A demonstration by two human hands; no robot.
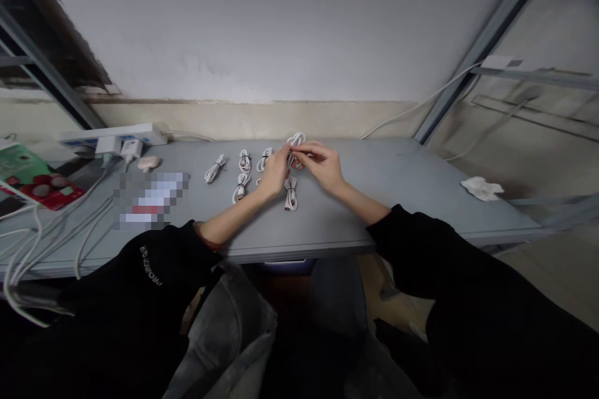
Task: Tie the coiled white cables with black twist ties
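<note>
Both my hands meet over the grey table around a coiled white cable, whose loop sticks up past the fingers. My left hand is closed on the coil from the left. At the cable's middle, my right hand pinches with thumb and forefinger; what lies between the fingertips is too small to make out. Just below the hands rests a bundled white cable with a dark tie. More tied bundles lie to the left, among them a cable bundle and another cable bundle; my left arm partly hides some.
A white power strip with plugged-in chargers stands at the back left. Near it are a white earbud case, a blurred-out flat item, loose white cords and a green-red box. Crumpled white tissue lies at the right.
</note>
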